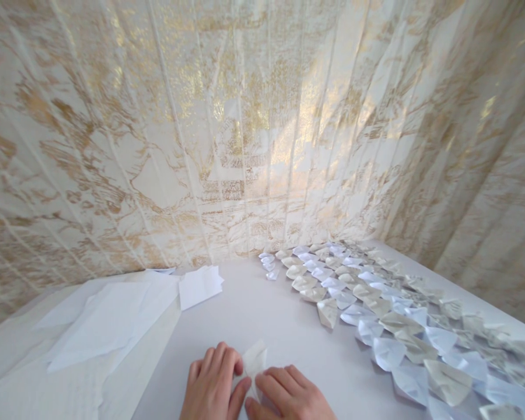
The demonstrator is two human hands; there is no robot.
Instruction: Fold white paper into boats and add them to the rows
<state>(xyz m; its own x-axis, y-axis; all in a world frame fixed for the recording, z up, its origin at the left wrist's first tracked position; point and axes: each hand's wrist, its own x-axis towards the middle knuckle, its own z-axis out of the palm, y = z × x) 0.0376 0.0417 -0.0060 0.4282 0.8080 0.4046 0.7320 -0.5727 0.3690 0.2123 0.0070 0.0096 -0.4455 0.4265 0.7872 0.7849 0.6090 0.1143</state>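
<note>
Between my two hands, at the bottom middle of the head view, lies a small piece of folded white paper (255, 357) on the white table (245, 315). My left hand (215, 380) has its fingers curled, with thumb and forefinger closed on the paper's left side. From the right, my right hand (287, 392) grips the paper's other edge with bent fingers. The paper's upper end comes to a point beyond the fingertips; its lower part is hidden by the hands.
Rows of folded paper pieces (367, 306), white and greyish, spread over the table's right side. Larger loose white sheets (105, 321) lie on the left, with a small stack of paper (200, 287) beside them. A patterned curtain (245, 128) hangs behind the table.
</note>
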